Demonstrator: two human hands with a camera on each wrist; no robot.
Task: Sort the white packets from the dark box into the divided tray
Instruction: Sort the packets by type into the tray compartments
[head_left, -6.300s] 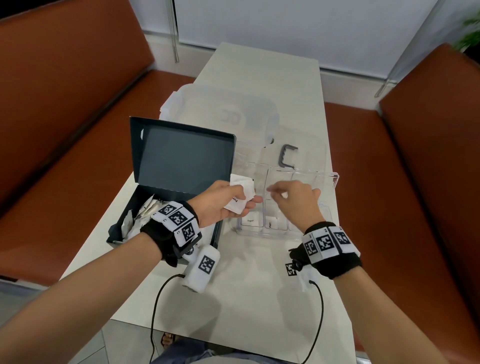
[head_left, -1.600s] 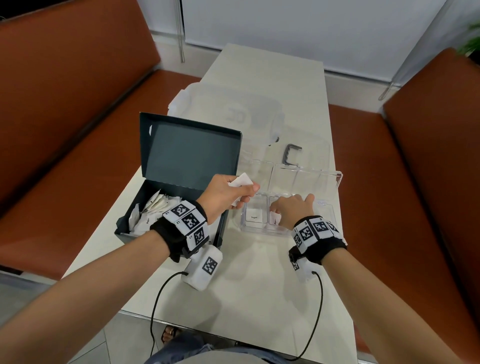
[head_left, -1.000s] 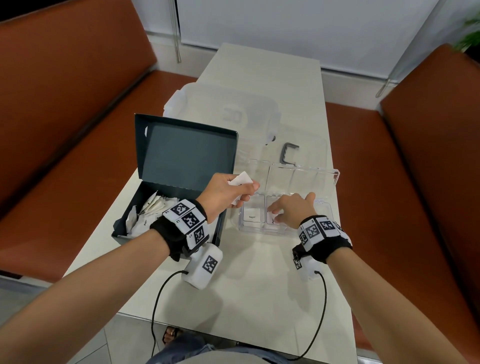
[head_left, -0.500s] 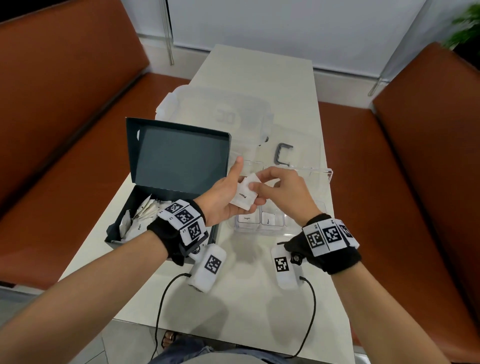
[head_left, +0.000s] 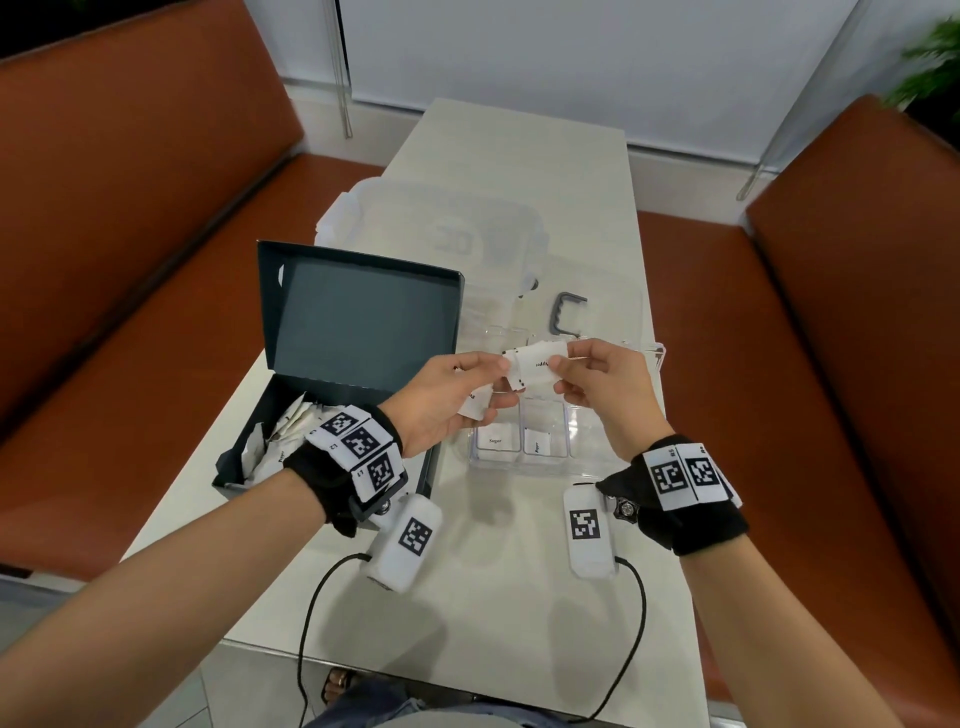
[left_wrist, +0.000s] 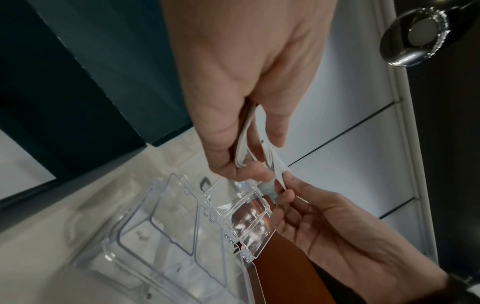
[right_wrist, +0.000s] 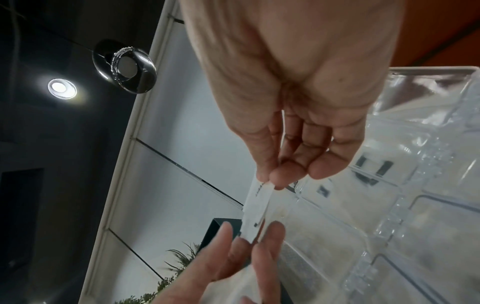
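**Both hands lifted over the tray, one packet between them**

Since half a second ago the hands have risen and drawn slightly apart, and the white packet that stood upright between them now lies stretched sideways. The right hand (head_left: 602, 389), which a second ago was down in the tray, pinches the packet (head_left: 535, 369) at its right end between thumb and forefinger; the left hand (head_left: 447, 400) pinches the left end, its fingers curled. The left hand also grips a small stack of packets (head_left: 475, 408) against its palm, seen from the left wrist view as several thin white edges pressed together (left_wrist: 244, 142). The stretched packet carries a printed word, upside down from the head view.

The hands hover above the clear divided tray (head_left: 613, 467), which sits on the pale table (head_left: 519, 597) just right of the dark box (head_left: 244, 473). In the tray's near row, the left compartment holds a packet marked Sugar (head_left: 497, 441) lying flat, and the next compartment holds a packet marked Pepper (head_left: 535, 444). The box stands open, its lid (head_left: 363, 322) upright, with a loose heap of white packets (head_left: 285, 436) in its base behind the left wrist.

Beyond the box lies a translucent plastic lid (head_left: 441, 234), and a small dark U-shaped handle (head_left: 563, 314) rests beyond the tray. Rust-coloured benches (head_left: 130, 208) flank the table on both sides
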